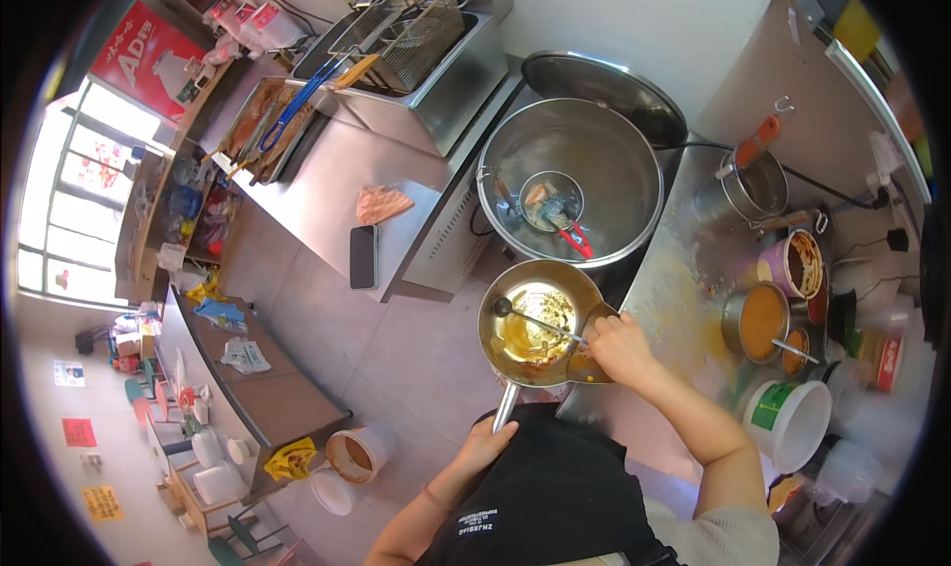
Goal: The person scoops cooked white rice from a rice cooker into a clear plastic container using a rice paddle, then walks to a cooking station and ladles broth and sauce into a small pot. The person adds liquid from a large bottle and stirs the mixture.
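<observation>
My left hand [487, 443] is closed round the handle of a metal saucepan [546, 280], which is tilted and holds some yellow oily liquid with dark red bits. My right hand [620, 347] grips a small metal ladle [503, 307], its bowl inside the pan near the left wall. A second metal vessel [594, 369], partly hidden by my right hand, overlaps the pan's right side. Beyond the pan stands a large steel stockpot [487, 217] of cloudy liquid; a strainer with a red handle [576, 241] and food in it sits inside.
Left of the stockpot, a steel counter [319, 209] holds a phone [363, 257], a pink cloth [383, 204] and a fryer with a wire basket [423, 38]. On the right worktop are a pot of orange sauce [763, 321], a white bucket [802, 425] and strainers [758, 187].
</observation>
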The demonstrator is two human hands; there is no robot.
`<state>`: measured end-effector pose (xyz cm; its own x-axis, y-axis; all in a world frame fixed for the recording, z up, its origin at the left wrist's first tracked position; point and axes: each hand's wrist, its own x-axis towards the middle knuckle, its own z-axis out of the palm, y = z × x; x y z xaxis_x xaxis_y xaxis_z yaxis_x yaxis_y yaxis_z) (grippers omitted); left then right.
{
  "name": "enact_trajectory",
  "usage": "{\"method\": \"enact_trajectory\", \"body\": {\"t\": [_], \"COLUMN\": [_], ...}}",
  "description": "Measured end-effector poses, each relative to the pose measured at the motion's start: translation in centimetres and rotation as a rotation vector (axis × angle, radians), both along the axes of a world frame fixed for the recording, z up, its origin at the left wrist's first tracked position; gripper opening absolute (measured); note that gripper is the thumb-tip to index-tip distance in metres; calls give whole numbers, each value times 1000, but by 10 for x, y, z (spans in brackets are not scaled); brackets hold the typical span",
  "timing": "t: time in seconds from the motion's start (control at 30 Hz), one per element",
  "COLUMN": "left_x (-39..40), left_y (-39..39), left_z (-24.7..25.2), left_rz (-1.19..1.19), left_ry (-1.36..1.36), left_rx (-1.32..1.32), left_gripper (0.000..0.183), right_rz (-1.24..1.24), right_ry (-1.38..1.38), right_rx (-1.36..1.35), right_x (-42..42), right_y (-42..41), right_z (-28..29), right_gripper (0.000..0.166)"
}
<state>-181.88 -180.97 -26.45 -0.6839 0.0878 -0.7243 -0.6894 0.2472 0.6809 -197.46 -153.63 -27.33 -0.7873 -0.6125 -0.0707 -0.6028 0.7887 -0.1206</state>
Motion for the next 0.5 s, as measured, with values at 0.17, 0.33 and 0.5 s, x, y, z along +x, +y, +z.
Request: {"method": "enact_trajectory", "body": {"t": [0.17,0.33,0.5], "left_x": [-7,-29,-56], "left_y": [-13,-44,-65], "left_z": [-23,-20,-14], "left_rz": [139,404,418], "left_ry": [-103,-299,-285], "left_rx": [112,286,236], "left_gripper": [33,30,28], "right_rz": [-231,-500,-602], "right_ry": [-189,-119,-158], "right_rx": [-356,-651,-273], "right_x": [-26,-102,-205], "right_y": [12,53,35], "right_z": [32,44,-33], "right_gripper": [10,23,24]}}
